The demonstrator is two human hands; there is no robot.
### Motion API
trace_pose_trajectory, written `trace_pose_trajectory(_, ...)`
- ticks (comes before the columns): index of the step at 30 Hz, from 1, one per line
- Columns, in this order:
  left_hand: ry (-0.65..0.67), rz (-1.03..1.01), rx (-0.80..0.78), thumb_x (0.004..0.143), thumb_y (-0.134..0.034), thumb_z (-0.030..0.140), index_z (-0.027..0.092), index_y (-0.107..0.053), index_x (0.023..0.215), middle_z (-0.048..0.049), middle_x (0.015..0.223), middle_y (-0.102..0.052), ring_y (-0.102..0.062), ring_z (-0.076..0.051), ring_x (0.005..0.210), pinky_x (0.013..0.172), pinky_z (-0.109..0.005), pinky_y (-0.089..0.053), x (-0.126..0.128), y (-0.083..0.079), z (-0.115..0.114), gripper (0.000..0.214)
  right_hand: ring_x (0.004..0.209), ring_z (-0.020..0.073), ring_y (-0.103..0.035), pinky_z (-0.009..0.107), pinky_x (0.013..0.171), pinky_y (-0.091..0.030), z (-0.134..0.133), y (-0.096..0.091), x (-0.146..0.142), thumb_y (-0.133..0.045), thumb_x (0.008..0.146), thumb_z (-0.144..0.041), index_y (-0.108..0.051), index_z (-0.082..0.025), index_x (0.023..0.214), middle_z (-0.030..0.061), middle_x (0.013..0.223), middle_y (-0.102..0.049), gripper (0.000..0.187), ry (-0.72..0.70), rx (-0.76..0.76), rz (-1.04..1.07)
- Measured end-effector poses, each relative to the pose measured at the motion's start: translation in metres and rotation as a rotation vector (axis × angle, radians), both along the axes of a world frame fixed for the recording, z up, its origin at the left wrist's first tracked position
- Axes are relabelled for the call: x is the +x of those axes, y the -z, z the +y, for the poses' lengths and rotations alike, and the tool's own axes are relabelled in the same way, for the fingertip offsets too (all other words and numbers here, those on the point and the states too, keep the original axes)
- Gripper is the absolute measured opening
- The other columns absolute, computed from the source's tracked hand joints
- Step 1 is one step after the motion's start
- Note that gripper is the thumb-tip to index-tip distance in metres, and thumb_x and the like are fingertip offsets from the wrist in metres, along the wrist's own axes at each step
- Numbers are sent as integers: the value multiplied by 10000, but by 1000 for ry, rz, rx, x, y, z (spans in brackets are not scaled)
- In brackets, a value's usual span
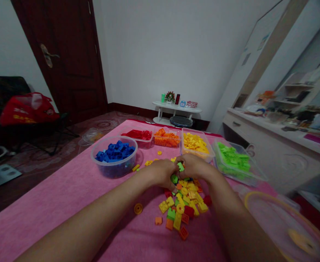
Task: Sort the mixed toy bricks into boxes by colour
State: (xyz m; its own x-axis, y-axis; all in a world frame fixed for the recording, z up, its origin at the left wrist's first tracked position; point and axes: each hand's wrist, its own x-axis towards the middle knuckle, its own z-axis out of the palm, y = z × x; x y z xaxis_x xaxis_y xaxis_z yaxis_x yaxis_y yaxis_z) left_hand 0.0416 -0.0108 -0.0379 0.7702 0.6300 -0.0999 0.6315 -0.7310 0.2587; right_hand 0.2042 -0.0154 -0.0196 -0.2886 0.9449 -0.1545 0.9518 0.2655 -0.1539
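A mixed heap of toy building bricks point(185, 198), mostly yellow with some green, orange and red, lies on the pink cloth point(113, 225). At its far end my two hands meet. My right hand point(192, 166) is closed, a light green building brick point(180, 167) showing at its fingertips. My left hand point(164, 172) curls in from the other side, thumb low, beside a round green piece point(174, 178); whatever its fingers grip is hidden. Loose at the left are a yellow wheel-like piece point(138, 208) and an orange brick point(158, 221).
Around the heap stand tubs of blue point(113, 171), red point(145, 145), orange point(167, 143), yellow point(210, 156) and green bricks point(254, 178). A round clear lid point(274, 225) lies at the right. Small yellow pieces point(149, 162) lie behind my left hand.
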Motion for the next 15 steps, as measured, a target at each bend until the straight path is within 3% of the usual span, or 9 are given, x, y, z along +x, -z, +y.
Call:
trace_pose_trajectory(4,20,9,-64,562,-685,519,227,-647,908,-31,833,-652,-573,-167,693,563,-227,-379,-1,1,2,455,750,162,-595,223,603,-384,0,-1,2,-668,575,-303,-685,-249,879,6,833,-674,308,-15,29,27)
trace_pose_trajectory(9,47,-19,-95,547,-713,496,236,-646,925,-7,786,-640,-549,-148,635,516,-218,-358,-3,2,4,464,788,161,-597,221,651,-398,1,-1,4,-647,599,-276,-685,-246,898,12,864,-680,303,-33,62,48)
trace_pose_trajectory(15,118,-22,-127,596,-710,379,276,-673,963,15,795,-659,-560,-135,672,575,-209,-374,-1,0,0,382,833,172,-601,228,678,-392,0,5,-3,-622,639,-294,-684,-270,930,11,907,-683,299,-77,74,61)
